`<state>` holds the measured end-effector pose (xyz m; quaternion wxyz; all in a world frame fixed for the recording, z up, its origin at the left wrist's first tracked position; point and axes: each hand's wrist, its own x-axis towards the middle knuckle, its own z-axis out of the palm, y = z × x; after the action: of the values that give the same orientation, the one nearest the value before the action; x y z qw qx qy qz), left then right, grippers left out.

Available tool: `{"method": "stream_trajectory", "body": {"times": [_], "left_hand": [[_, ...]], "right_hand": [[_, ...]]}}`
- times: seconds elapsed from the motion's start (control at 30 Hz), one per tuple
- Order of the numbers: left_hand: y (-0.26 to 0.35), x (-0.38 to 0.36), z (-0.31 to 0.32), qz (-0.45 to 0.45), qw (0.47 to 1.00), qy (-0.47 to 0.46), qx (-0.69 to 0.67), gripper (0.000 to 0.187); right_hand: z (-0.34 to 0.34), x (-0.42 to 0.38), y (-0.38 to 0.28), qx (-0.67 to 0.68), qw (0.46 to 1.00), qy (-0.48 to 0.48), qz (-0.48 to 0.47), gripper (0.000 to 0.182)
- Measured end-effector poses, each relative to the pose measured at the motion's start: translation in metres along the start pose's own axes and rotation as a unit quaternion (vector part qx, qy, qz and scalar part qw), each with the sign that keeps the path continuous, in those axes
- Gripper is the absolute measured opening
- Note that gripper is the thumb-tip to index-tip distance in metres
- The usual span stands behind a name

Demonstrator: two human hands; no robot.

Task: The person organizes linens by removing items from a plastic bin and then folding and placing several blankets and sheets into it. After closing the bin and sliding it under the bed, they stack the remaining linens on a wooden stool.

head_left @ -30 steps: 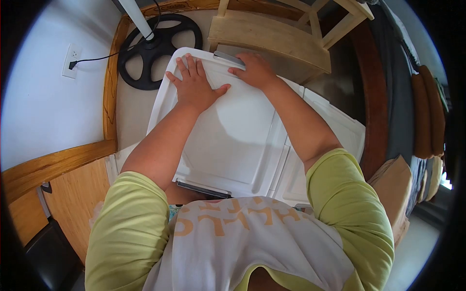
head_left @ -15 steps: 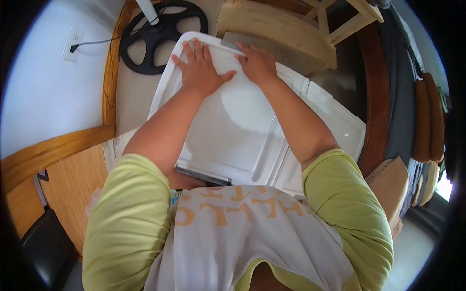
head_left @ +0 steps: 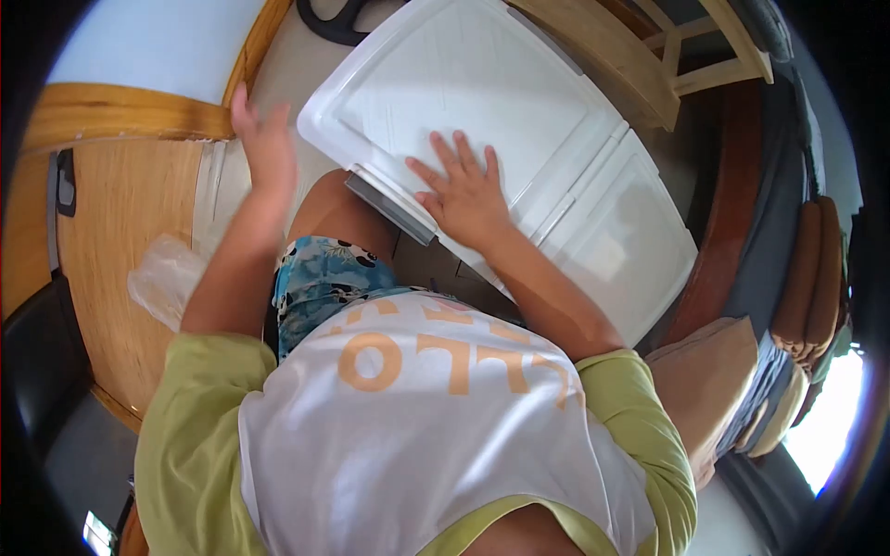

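Note:
A large white plastic storage box with a hinged lid (head_left: pixel 389 88) stands at an angle in front of me. My right hand (head_left: pixel 468 190) lies flat on the lid with its fingers spread. Off the box to the left, my left hand (head_left: pixel 264 139) is raised in the air, slightly blurred, its fingers apart and nothing in it. A grey latch (head_left: pixel 389 208) sticks out from the lid's near edge, by my knee. The lid's second panel (head_left: pixel 616 241) lies flat to the right of the hinge line.
A crumpled clear plastic bag (head_left: pixel 167 278) sits by a wooden panel (head_left: pixel 120 213) on the left. Wooden furniture (head_left: pixel 612 60) stands beyond the box. On the right are a folded brown item (head_left: pixel 705 371) and hanging fabrics (head_left: pixel 797 278). Part of a black round base (head_left: pixel 334 23) shows at the top.
My left hand has lifted off the lid and swung left. My right hand has slid nearer to me, now flat on the lid. The box appears turned and shifted within the view.

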<state>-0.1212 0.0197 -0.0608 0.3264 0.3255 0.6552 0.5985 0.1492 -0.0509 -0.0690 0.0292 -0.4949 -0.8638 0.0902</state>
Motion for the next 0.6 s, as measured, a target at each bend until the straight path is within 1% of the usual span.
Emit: {"method": "stream_trajectory", "body": {"times": [0.07,0.1,0.13,0.2,0.23,0.3,0.33,0.4,0.43,0.47,0.5,0.53,0.57,0.6], "left_hand": [[-0.037,-0.058,-0.028,-0.164,0.982,-0.018,-0.089,0.072],[-0.030,-0.090,-0.028,-0.259,0.958,-0.043,-0.111,0.066],[-0.023,-0.119,-0.020,-0.351,0.924,-0.070,-0.132,0.060],[-0.026,-0.145,-0.012,-0.494,0.826,-0.149,-0.226,0.042],[-0.029,-0.149,-0.006,-0.488,0.829,-0.152,-0.227,0.042],[-0.033,-0.155,0.002,-0.506,0.803,-0.197,-0.246,0.027],[-0.035,-0.154,0.002,-0.504,0.803,-0.200,-0.248,0.027],[-0.040,-0.149,-0.003,-0.481,0.775,-0.281,-0.299,0.030],[-0.043,-0.145,-0.004,-0.480,0.775,-0.284,-0.298,0.030],[-0.046,-0.141,-0.005,-0.472,0.772,-0.313,-0.288,0.029],[-0.049,-0.137,-0.006,-0.462,0.769,-0.342,-0.279,0.030],[-0.050,-0.134,-0.005,-0.460,0.769,-0.343,-0.280,0.030],[-0.050,-0.132,-0.004,-0.440,0.803,-0.342,-0.210,0.032],[-0.051,-0.132,-0.003,-0.419,0.831,-0.338,-0.139,0.035]], "right_hand": [[0.001,0.000,-0.005,0.005,1.000,-0.011,0.013,0.044],[0.002,0.000,-0.005,0.004,1.000,-0.009,0.007,0.044],[0.001,0.000,-0.005,0.005,1.000,-0.005,0.009,0.043],[0.000,-0.002,-0.007,0.004,1.000,0.005,0.011,0.042],[0.000,-0.002,-0.007,0.004,1.000,0.008,0.014,0.041],[0.002,-0.002,-0.007,0.002,1.000,0.014,0.018,0.041],[0.002,-0.002,-0.007,0.006,1.000,0.023,0.013,0.041],[0.002,-0.006,-0.004,0.010,0.999,0.032,0.010,0.042],[-0.004,-0.008,-0.003,0.010,1.000,0.018,-0.020,0.046],[-0.009,-0.010,-0.003,0.009,0.999,0.004,-0.050,0.050],[-0.013,-0.011,-0.004,0.009,0.999,0.005,-0.049,0.050],[-0.016,-0.010,-0.004,0.015,0.998,-0.016,-0.066,0.054],[-0.018,-0.010,-0.004,0.022,0.996,-0.038,-0.083,0.058],[-0.019,-0.011,-0.005,0.020,0.996,-0.039,-0.083,0.058]]}}
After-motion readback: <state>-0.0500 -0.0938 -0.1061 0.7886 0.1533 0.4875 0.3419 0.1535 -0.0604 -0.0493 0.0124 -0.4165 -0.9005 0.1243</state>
